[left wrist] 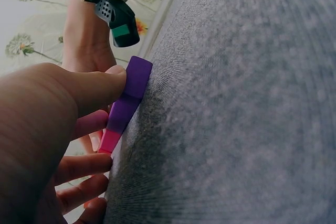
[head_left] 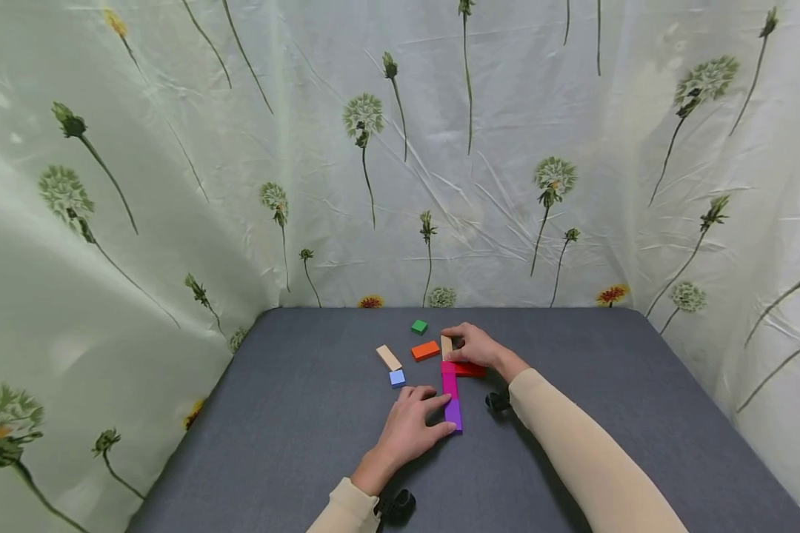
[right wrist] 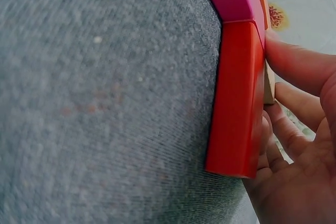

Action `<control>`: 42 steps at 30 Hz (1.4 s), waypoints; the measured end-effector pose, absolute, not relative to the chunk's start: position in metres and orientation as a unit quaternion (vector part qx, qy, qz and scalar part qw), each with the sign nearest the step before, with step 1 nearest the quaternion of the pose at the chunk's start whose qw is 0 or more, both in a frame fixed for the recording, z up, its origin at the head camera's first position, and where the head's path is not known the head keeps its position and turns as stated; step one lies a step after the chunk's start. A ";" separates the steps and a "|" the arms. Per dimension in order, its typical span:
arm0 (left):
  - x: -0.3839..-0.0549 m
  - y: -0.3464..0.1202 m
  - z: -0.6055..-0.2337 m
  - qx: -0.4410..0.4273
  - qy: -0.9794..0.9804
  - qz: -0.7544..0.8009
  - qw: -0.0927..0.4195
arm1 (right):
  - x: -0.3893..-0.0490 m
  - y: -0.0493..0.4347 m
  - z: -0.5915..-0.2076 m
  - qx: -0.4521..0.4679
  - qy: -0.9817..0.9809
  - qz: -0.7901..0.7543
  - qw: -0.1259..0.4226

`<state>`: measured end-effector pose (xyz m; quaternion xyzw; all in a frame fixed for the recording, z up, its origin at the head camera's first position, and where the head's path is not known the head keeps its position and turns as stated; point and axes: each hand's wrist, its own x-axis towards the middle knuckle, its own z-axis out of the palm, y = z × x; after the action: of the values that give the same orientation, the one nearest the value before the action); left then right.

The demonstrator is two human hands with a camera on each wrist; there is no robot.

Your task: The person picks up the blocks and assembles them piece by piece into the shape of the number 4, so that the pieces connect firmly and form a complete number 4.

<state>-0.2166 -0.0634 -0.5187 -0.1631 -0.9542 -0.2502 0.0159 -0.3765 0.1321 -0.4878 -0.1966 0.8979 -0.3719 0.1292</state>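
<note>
Right grip (head_left: 473,346): pinches a pale block (head_left: 446,345) at the pink block's (head_left: 450,383) far end.
Left grip (head_left: 410,422): fingers loosely spread, touching the purple block (head_left: 453,417).
Joined: purple, pink, plus the red block (head_left: 472,369) just nearside of the right grip.
Seemingly left: orange block (head_left: 425,351), green block (head_left: 419,326), blue block (head_left: 397,378), second pale block (head_left: 389,357), all leftward of the right grip.

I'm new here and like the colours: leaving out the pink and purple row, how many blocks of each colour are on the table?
Green block: 1
Blue block: 1
Orange block: 1
Red block: 1
Plain wood blocks: 2
Total: 6
</note>
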 end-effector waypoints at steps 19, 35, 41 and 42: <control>-0.219 -0.062 -0.521 -0.170 -0.948 -0.270 0.016 | -0.365 0.135 -0.481 -0.201 0.906 -0.357 0.102; -0.219 -0.068 -0.519 -0.190 -0.939 -0.286 0.032 | -0.331 0.137 -0.461 -0.230 0.937 -0.260 0.037; -0.219 -0.069 -0.521 -0.194 -0.938 -0.286 0.030 | -0.309 0.141 -0.465 -0.230 0.949 -0.214 0.014; -0.219 -0.069 -0.521 -0.194 -0.938 -0.286 0.030 | -0.306 0.141 -0.466 -0.228 0.951 -0.207 0.011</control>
<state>-0.2190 -0.0689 -0.5210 -0.1943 -0.9380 -0.2855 0.0299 -0.3061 0.1408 -0.4656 -0.2282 0.9512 -0.2074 0.0115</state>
